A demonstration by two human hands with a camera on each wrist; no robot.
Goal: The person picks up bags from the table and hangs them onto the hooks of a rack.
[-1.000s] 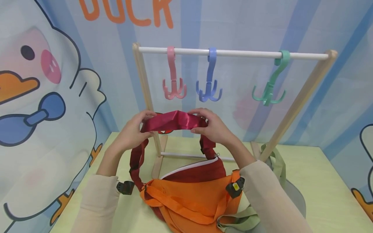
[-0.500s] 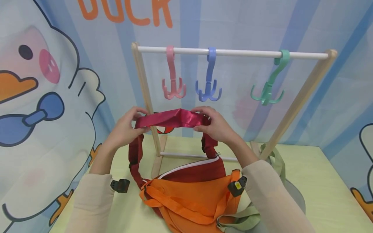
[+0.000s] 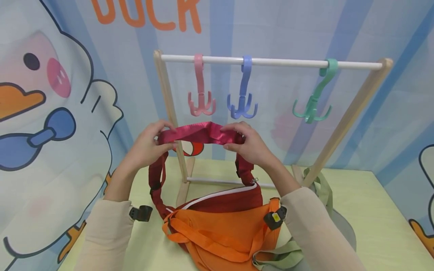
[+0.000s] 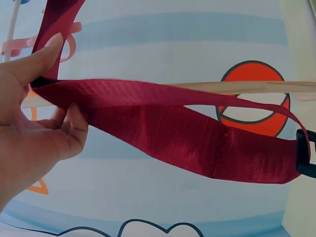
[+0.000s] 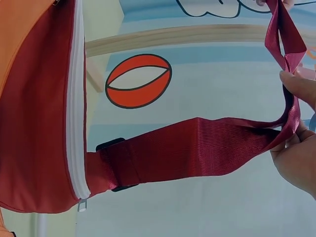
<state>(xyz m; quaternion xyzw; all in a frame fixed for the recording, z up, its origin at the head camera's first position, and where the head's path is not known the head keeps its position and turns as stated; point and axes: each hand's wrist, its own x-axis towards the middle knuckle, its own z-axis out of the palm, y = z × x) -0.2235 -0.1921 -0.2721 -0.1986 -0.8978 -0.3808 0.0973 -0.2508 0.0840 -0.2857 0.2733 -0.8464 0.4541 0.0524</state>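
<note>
A dark red strap (image 3: 193, 134) is stretched between both hands, below the pink and blue hooks. My left hand (image 3: 149, 145) pinches its left end between thumb and fingers; my right hand (image 3: 249, 143) grips the right end the same way. From each hand the strap runs down to a dark red bag (image 3: 230, 199) with a white zipper. An orange bag (image 3: 223, 237) lies in front of it and covers its lower part. In the left wrist view the strap (image 4: 177, 133) hangs doubled towards a black buckle (image 4: 306, 153). The right wrist view shows the zipper (image 5: 76, 113) beside the strap.
A wooden rack with a white bar (image 3: 285, 62) stands behind. From it hang a pink hook (image 3: 201, 90), a blue hook (image 3: 243, 90) and a green hook (image 3: 315, 94). Green straps (image 3: 281, 256) and a grey-green bag (image 3: 342, 229) lie at the right on the table (image 3: 379, 222).
Both hands have risen slightly with the strap. My left hand has shifted a little left, so more strap shows between the hands. The bags stay on the table.
</note>
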